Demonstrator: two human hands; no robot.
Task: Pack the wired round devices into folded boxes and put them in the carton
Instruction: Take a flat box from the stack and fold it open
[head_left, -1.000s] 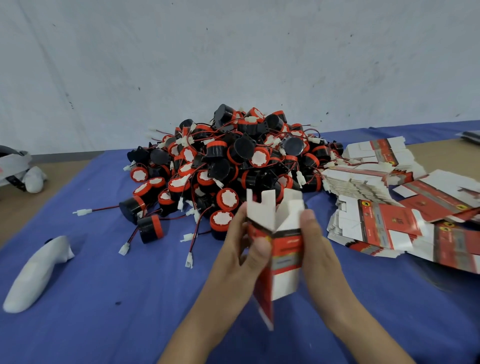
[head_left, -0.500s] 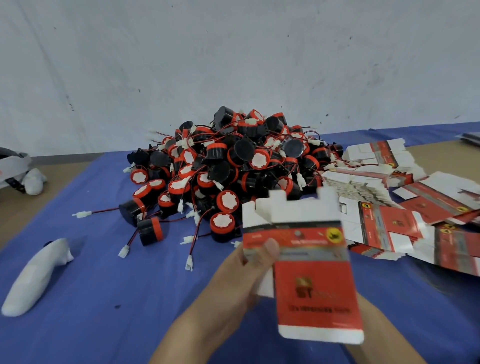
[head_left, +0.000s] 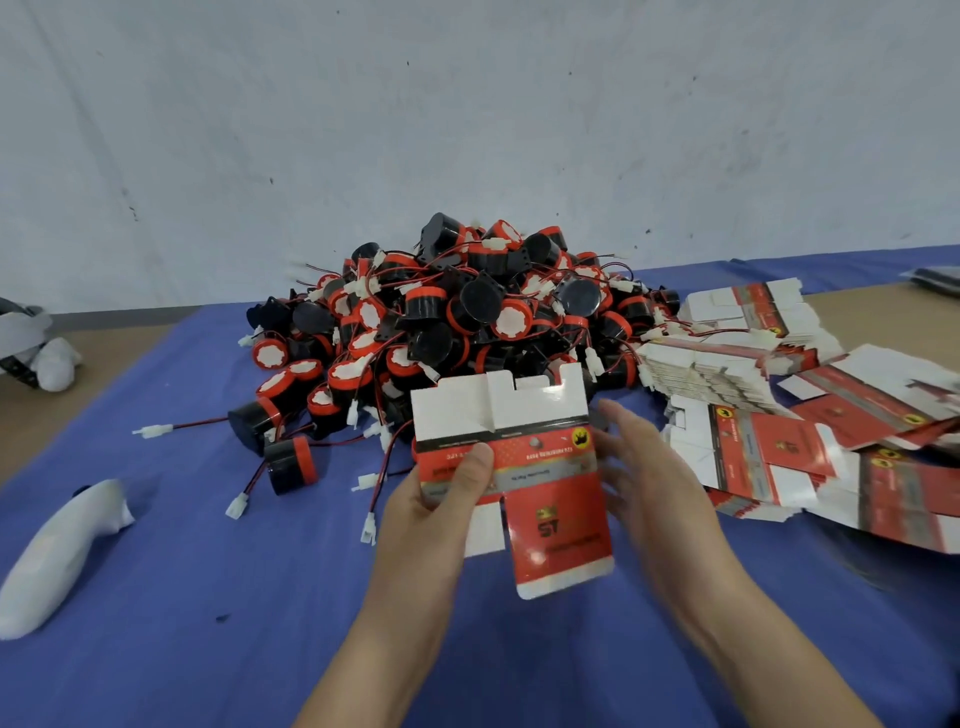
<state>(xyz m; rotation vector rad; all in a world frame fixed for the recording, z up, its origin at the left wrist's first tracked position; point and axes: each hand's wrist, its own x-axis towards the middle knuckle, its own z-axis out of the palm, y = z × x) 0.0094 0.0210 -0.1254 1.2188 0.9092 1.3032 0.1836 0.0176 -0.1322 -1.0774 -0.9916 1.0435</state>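
held box (head_left: 524, 467): red-and-white, part-unfolded, upright, white flaps up, pinched at its left edge by left hand (head_left: 447, 499)
devices (head_left: 467, 322): black, red-banded, wired — heaped behind held box
flat boxes (head_left: 769, 447): stacked right of heap

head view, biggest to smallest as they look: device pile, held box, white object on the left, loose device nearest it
1. device pile
2. held box, though nearness to the camera enlarges it
3. white object, as long as the box but much slimmer
4. loose device
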